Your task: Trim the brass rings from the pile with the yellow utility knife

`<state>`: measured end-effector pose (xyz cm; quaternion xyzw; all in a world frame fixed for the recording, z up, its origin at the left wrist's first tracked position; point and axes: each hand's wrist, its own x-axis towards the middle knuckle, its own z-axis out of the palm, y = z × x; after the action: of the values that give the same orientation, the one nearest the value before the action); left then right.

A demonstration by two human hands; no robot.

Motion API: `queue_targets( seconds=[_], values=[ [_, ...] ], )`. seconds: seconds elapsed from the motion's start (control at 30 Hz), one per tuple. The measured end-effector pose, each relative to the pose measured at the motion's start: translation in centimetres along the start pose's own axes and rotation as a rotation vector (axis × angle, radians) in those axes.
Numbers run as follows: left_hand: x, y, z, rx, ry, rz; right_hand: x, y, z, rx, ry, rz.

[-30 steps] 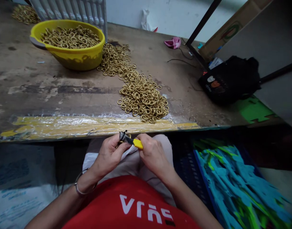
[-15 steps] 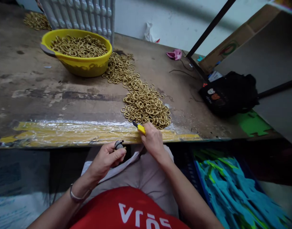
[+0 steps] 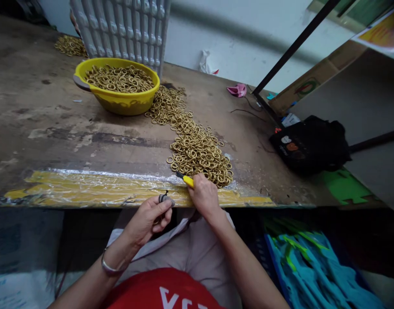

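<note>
My right hand (image 3: pixel 205 195) is closed round a yellow-handled utility knife (image 3: pixel 188 181), whose dark tip points left and away from me at the near edge of a heap of gold-coloured rings (image 3: pixel 200 152). My left hand (image 3: pixel 152 219) is held at the table's front edge, thumb and fingers curled together. A grey covering with a black band (image 3: pixel 165 198) sits at its index fingertip. Part of a gold ring (image 3: pixel 157 220) shows between the curled fingers; the rest is hidden.
A yellow basin (image 3: pixel 122 103) full of rings stands back left, before a grey ribbed panel (image 3: pixel 122 34). Yellow tape (image 3: pixel 87 189) covers the table's front edge. A black bag (image 3: pixel 311 146) lies at the right, above a blue crate of turquoise pieces (image 3: pixel 325 270).
The view has tilted, so the table sits lower in the picture. My left hand has turned slightly, showing the ring in its fingers. My right hand keeps the knife by the heap.
</note>
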<state>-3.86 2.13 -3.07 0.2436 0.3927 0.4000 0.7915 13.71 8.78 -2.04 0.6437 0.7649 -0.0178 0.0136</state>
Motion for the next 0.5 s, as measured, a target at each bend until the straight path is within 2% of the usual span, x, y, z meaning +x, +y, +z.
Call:
queue_targets(
  seconds=[0.17,0.3,0.33,0.4,0.5],
  values=[
    [0.2,-0.6,0.6,0.048,0.028,0.005,0.2,-0.2,-0.3,-0.052,-0.062,-0.076],
    [-0.1,-1.2,0.8,0.124,0.156,0.045,0.5,0.1,-0.6,0.055,-0.035,-0.09],
    [-0.2,-1.2,0.9,0.149,0.188,0.073,0.4,0.2,-0.7,0.16,-0.014,-0.087],
    [-0.4,-1.1,1.1,0.204,0.245,0.146,0.1,0.2,-1.0,0.525,-0.019,-0.075],
    [-0.5,-0.8,1.6,0.24,0.283,0.258,-1.3,-0.4,-1.3,1.259,-0.209,0.035]
  ],
)
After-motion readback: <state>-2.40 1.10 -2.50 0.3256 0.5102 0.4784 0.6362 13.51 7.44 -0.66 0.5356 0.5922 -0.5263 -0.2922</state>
